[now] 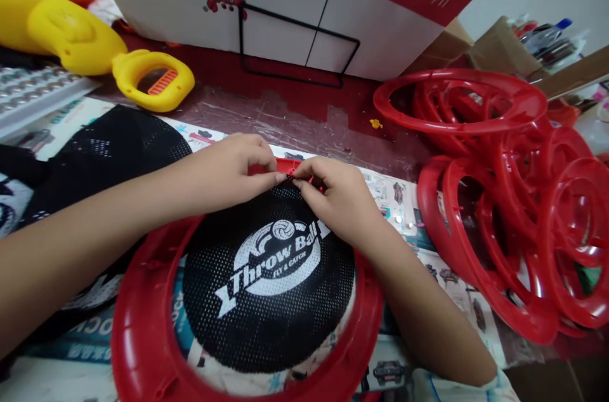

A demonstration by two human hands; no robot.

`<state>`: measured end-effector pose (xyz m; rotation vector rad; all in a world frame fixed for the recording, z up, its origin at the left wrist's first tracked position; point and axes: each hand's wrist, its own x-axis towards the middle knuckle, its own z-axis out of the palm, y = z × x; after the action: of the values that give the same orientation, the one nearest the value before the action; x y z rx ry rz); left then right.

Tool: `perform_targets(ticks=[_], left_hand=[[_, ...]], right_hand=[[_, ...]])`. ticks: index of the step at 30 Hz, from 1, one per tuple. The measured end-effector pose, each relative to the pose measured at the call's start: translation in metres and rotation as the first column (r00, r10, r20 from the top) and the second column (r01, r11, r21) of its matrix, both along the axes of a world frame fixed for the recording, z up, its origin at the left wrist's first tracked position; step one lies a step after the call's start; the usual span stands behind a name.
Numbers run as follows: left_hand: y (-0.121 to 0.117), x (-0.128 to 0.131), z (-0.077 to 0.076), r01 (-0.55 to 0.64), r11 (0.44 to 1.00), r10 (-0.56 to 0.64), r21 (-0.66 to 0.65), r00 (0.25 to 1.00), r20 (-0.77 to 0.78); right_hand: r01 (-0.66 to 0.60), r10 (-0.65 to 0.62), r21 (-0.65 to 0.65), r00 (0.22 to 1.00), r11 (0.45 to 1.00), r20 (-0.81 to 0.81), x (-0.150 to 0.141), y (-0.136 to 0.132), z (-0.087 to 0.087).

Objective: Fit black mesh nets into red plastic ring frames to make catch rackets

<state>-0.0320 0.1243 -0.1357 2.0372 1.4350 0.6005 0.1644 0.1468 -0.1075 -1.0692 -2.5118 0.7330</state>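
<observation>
A red plastic ring (pixel 143 326) lies on the printed sheet in front of me. Inside it sits a round black mesh net (pixel 266 338) printed "Throw Ball, Fly & Catch". At the ring's far edge, my left hand (pixel 238 167) pinches the net's rim between thumb and fingers. My right hand (pixel 335 196) pinches the same rim right beside it, the fingertips almost touching. The near part of the net lies loose, with a gap between it and the ring. Just what the fingertips cover is hidden.
Several red rings (pixel 495 199) are heaped at the right. More black mesh nets (pixel 118 142) lie at the left, near a yellow plastic toy with a handle (pixel 155 82). Behind stand a white and red carton (pixel 190 21) and a black wire frame (pixel 299 25).
</observation>
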Motion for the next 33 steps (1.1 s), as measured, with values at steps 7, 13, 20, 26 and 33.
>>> perform_targets(ticks=[7, 13, 20, 26, 33], left_hand=[[0.006, 0.003, -0.01, -0.149, 0.988, 0.151, -0.037, 0.987, 0.047], [0.003, 0.005, -0.014, -0.243, 0.967, 0.248, -0.072, 0.966, 0.07], [0.003, 0.007, -0.015, -0.254, 0.965, 0.258, -0.073, 0.964, 0.065], [0.003, 0.008, -0.015, -0.258, 0.961, 0.266, -0.096, 0.961, 0.077], [0.006, 0.007, -0.016, -0.235, 0.962, 0.251, -0.142, 0.962, 0.108]], right_hand=[[-0.107, 0.071, 0.203, 0.982, 0.973, 0.177, -0.001, 0.004, -0.016], [-0.113, 0.065, 0.244, 0.978, 0.963, 0.2, -0.002, 0.001, -0.02], [-0.132, 0.075, 0.279, 0.976, 0.951, 0.206, -0.003, 0.001, -0.022], [-0.119, 0.06, 0.261, 0.973, 0.958, 0.223, -0.003, 0.001, -0.021], [-0.112, 0.055, 0.249, 0.973, 0.962, 0.224, -0.001, 0.001, -0.019]])
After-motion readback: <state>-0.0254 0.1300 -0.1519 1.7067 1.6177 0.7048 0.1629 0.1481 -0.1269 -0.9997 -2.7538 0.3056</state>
